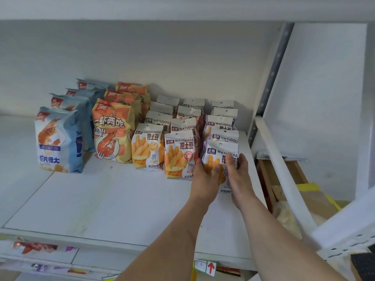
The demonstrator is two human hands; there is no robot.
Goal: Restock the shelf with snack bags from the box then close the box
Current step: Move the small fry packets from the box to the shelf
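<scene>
Snack bag [218, 157] stands at the front of the rightmost row, near the shelf's [113, 199] right edge; my left hand [205, 176] and right hand [236, 172] curl their fingers round its lower half, hiding most of the print. I count five rows: four blue shrimp bags [55, 140], three orange shrimp bags [112, 130], then three rows of fry bags, four or five each, the rear ones mostly covered. White shelf, white back wall. Right of the shelf's edge, a cardboard box [300, 191] shows only partly.

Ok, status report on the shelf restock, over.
Left hand and right hand both grip the purple snack bag at its row's front. Bag upright on the shelf. Nothing blocking.
</scene>
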